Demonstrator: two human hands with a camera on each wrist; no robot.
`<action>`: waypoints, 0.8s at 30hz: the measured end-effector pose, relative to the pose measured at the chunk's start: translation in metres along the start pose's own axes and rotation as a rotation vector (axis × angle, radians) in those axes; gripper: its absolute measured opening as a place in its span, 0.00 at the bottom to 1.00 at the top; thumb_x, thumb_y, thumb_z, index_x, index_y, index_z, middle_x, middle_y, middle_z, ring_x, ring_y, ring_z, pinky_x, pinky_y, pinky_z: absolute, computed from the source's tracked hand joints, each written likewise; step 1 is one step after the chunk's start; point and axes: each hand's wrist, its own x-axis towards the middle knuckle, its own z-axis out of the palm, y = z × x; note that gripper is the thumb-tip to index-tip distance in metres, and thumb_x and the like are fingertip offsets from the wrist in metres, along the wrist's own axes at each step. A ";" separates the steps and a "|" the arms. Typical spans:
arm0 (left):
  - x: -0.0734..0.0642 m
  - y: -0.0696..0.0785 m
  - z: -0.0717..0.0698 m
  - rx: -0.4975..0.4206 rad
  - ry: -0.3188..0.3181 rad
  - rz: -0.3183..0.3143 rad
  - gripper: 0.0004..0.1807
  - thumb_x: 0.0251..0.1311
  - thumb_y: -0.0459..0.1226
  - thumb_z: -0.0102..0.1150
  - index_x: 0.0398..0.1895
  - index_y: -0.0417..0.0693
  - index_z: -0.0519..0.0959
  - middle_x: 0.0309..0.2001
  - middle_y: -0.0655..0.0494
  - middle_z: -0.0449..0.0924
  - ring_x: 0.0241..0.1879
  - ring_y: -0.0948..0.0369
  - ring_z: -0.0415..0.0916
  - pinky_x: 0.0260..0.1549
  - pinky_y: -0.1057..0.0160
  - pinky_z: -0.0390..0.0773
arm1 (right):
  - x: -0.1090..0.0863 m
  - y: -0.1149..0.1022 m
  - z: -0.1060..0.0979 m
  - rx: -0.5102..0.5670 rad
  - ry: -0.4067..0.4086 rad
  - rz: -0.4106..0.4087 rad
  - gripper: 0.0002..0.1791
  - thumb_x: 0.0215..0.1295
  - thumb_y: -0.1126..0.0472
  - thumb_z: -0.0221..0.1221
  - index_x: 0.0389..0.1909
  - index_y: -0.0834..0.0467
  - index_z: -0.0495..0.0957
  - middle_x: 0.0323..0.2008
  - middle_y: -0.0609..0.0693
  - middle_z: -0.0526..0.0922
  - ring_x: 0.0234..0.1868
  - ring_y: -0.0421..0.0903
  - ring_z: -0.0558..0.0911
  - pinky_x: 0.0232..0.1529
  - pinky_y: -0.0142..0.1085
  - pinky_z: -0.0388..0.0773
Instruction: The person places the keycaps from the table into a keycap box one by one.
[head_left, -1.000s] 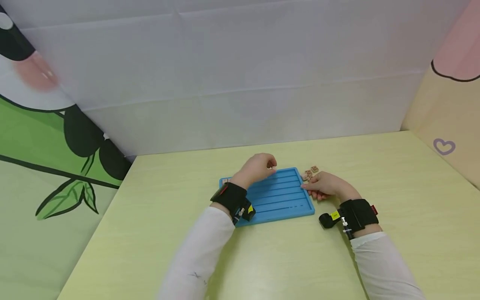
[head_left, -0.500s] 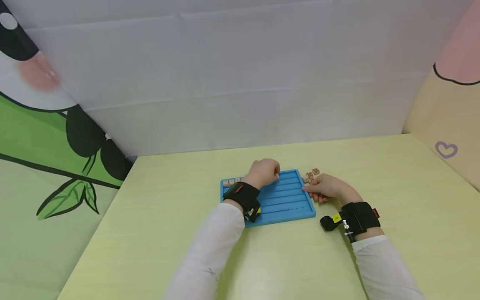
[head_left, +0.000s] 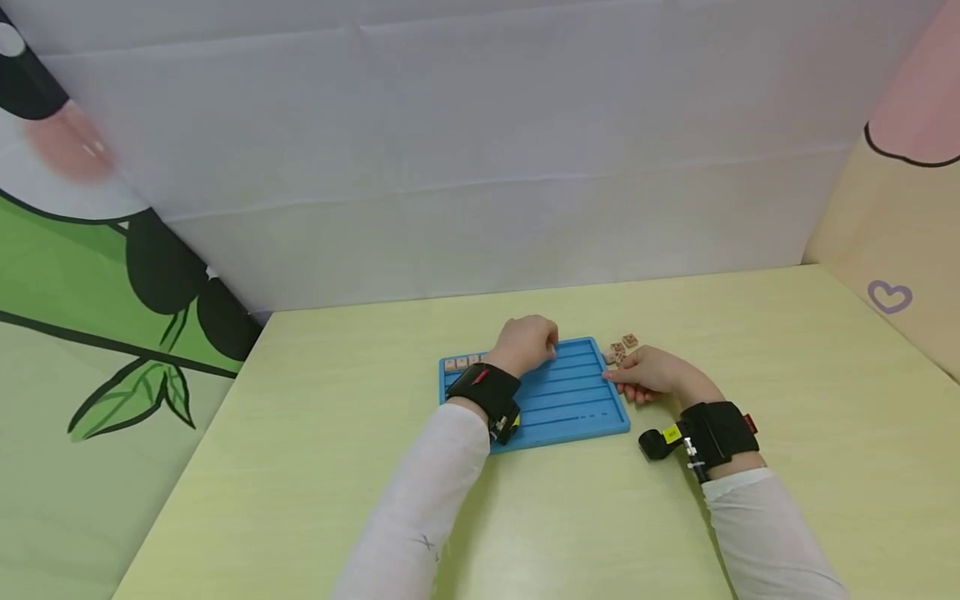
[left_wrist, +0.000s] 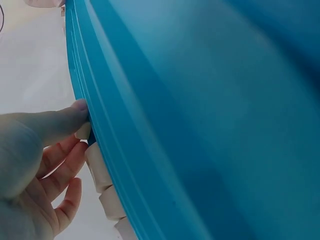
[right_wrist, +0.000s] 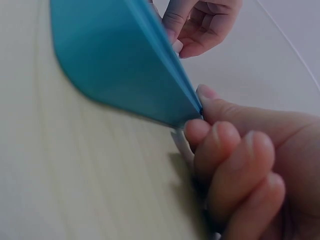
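Observation:
A blue ridged tray (head_left: pixel 570 392) lies on the table, several small pale tiles (head_left: pixel 461 363) lined up in its far-left row. My left hand (head_left: pixel 525 344) is over the tray's far edge. In the left wrist view its thumb and fingers (left_wrist: pixel 62 165) pinch a small pale tile (left_wrist: pixel 83 131), beside the row of tiles (left_wrist: pixel 100 170). My right hand (head_left: pixel 648 372) grips the tray's right edge between thumb and bent fingers, as the right wrist view shows with the tray's side (right_wrist: pixel 115 60) close by. The left forearm hides the tray's left part.
Several loose wooden tiles (head_left: pixel 619 346) with dark marks lie just beyond the right hand, beside the tray's far-right corner. A white cloth wall (head_left: pixel 480 167) stands behind the table (head_left: pixel 300 467), with printed panels at both sides.
My left hand has moved right and slightly down to the tray's far edge, uncovering the tiles at its far-left corner. The right hand has stayed on the tray's edge.

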 end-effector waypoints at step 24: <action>-0.005 -0.001 -0.004 0.011 -0.012 0.014 0.08 0.62 0.37 0.59 0.41 0.46 0.81 0.41 0.53 0.82 0.36 0.59 0.74 0.42 0.62 0.74 | 0.001 0.001 0.001 0.012 -0.001 -0.008 0.21 0.71 0.52 0.52 0.17 0.56 0.74 0.12 0.42 0.71 0.14 0.35 0.68 0.18 0.27 0.65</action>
